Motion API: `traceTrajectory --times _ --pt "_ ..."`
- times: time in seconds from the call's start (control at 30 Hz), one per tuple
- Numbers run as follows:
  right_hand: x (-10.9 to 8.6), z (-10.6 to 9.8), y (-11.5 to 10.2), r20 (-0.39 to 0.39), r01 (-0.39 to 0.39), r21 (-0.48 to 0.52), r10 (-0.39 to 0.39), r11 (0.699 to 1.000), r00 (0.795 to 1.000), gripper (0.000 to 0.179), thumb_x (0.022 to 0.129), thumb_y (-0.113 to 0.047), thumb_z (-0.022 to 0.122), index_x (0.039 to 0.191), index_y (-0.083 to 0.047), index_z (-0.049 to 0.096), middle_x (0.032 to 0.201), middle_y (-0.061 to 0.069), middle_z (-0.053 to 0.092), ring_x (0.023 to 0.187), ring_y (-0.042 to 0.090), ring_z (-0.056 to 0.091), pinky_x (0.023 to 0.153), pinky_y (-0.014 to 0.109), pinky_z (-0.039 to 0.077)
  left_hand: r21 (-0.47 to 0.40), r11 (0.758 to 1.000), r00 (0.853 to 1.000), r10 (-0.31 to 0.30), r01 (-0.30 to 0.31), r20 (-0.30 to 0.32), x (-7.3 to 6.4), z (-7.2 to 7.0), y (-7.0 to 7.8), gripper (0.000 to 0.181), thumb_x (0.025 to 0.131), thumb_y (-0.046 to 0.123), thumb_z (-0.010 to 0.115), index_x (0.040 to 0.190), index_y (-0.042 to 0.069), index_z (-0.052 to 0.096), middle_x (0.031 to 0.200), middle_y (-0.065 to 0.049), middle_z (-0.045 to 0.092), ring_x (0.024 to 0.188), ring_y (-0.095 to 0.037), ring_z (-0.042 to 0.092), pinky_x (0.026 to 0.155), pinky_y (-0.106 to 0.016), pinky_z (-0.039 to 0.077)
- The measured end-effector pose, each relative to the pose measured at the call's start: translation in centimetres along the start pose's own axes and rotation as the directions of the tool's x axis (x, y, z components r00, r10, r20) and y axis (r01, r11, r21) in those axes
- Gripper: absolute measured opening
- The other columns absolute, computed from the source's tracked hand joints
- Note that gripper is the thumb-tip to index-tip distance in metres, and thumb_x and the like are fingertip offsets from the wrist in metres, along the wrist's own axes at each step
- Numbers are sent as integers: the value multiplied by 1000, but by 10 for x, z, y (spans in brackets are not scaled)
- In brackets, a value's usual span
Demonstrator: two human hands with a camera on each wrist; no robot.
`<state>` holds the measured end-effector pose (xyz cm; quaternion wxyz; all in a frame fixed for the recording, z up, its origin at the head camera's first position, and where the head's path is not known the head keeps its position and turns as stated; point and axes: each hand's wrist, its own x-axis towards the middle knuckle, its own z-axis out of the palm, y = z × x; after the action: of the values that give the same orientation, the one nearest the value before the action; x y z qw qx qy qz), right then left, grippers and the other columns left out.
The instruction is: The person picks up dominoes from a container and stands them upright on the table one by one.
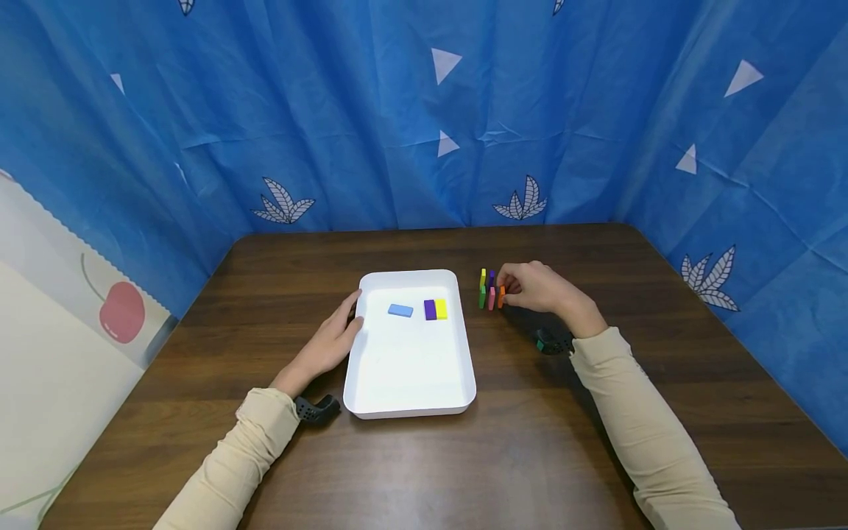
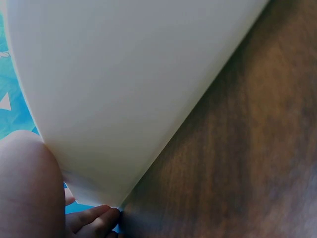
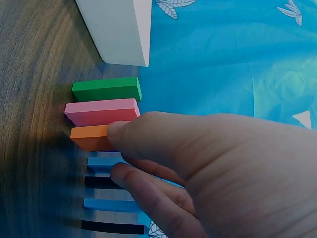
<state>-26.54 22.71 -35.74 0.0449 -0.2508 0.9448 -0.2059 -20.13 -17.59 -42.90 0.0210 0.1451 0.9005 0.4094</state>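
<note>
A white tray (image 1: 411, 397) holds a light-blue block (image 1: 400, 311), a purple block (image 1: 430, 310) and a yellow block (image 1: 441, 309), all lying flat. My left hand (image 1: 329, 342) rests against the tray's left side, fingers extended along the outer wall and thumb at the rim. To the right of the tray, small blocks stand on edge. My right hand (image 1: 539, 285) pinches the orange block (image 3: 91, 137) there, with its thumb on the block's end. Beside it stand a pink block (image 3: 101, 111) and a green block (image 3: 106, 89). Curled fingers overlap a blue block (image 3: 101, 163).
Behind the front row stand another yellow block (image 1: 483, 277) and another purple block (image 1: 492, 277). Narrow blue and dark pieces line up below the fingers in the right wrist view. The brown wooden table (image 1: 424, 471) meets a blue curtain (image 1: 411, 110) at its back.
</note>
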Motion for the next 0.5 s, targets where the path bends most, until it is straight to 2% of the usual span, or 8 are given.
traceTrajectory --times 0.5 --pt "1 2 2 11 -2 5 2 1000 1000 22 89 -2 78 108 -3 68 106 15 74 96 27 72 89 45 60 -6 1000 1000 9 -9 -3 0 0 0 62 112 26 40 166 11 14 168 -21 26 151 -39 33 120 -58 31"
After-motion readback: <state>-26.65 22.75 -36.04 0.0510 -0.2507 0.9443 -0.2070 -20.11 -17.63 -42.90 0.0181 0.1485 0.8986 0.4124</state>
